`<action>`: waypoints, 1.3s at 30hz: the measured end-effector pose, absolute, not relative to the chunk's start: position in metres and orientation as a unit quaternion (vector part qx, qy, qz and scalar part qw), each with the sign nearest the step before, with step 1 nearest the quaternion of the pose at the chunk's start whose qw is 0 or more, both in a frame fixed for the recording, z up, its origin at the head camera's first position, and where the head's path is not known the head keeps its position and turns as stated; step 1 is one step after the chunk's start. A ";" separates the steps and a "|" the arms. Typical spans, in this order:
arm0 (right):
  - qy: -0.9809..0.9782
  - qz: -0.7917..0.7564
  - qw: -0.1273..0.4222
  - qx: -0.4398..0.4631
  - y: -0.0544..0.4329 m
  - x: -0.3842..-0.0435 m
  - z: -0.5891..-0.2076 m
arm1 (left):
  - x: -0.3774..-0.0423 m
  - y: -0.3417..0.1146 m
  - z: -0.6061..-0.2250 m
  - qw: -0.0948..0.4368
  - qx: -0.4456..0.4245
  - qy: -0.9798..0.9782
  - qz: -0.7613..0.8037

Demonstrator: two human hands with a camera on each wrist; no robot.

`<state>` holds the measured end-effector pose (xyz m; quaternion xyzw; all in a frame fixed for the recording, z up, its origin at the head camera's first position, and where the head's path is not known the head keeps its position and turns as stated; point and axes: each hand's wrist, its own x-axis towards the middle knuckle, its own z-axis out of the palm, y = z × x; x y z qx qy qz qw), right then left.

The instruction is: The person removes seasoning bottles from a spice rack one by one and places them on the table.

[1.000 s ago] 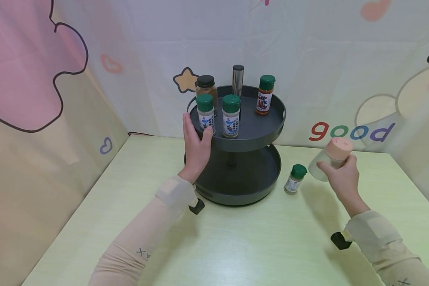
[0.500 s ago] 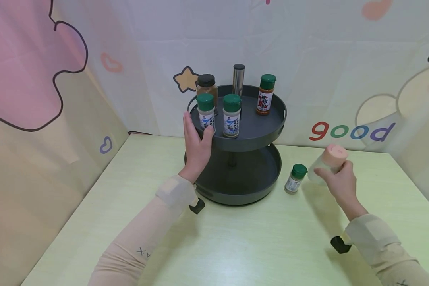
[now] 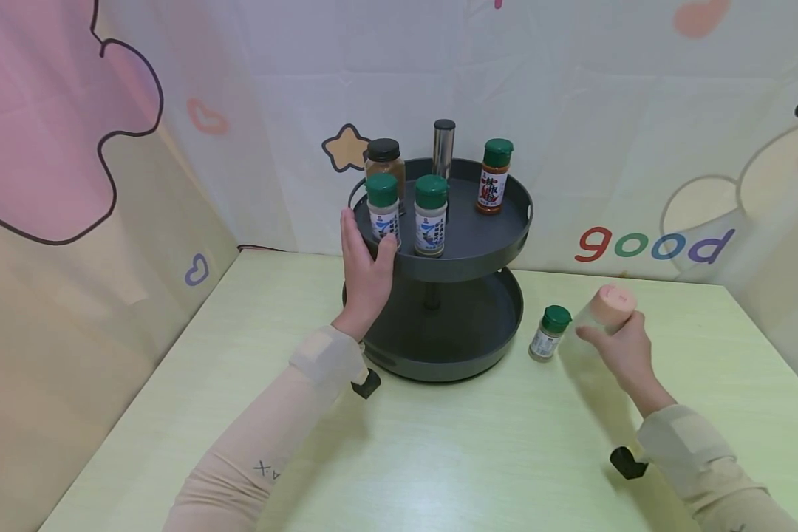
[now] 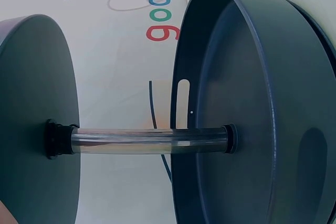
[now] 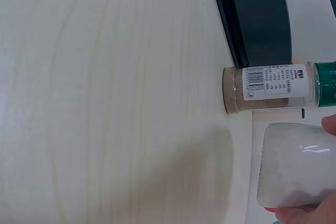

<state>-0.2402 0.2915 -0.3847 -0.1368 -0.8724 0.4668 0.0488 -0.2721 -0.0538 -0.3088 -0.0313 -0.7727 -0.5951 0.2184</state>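
A two-tier dark grey round rack (image 3: 465,267) stands on the table. My left hand (image 3: 366,284) rests against the left rim of its upper tier, fingers straight up the side, thumb beside a green-capped spice bottle (image 3: 383,210). The right hand (image 3: 628,355) grips a translucent jar (image 3: 608,307) with a pink lid, tilted above the table. In the right wrist view the jar's pale body (image 5: 296,163) shows between thumb and fingers. Just left of it, a green-capped spice bottle (image 3: 547,340) stands upright on the table, near the lower tier.
On the upper tier stand another green-capped bottle (image 3: 430,222), a red spice bottle (image 3: 493,181) and a black-lidded brown jar (image 3: 392,168), around a metal post (image 3: 442,148). The lower tier (image 3: 439,332) bears nothing visible. A printed cloth (image 3: 292,111) hangs behind the table (image 3: 452,458).
My right hand has lowered the pink-lidded jar toward the table and slightly left, close behind the standing green-capped bottle. The left hand and the rack have stayed in place.
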 end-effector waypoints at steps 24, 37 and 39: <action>-0.874 0.472 0.009 -0.113 0.292 -0.239 -0.398 | -0.273 -0.054 -0.310 0.222 -0.033 -0.773 -0.594; -0.877 0.467 0.005 -0.116 0.293 -0.240 -0.401 | -0.273 -0.053 -0.310 0.228 -0.033 -0.773 -0.591; -0.877 0.466 0.007 -0.116 0.293 -0.240 -0.401 | -0.273 -0.053 -0.309 0.226 -0.033 -0.772 -0.593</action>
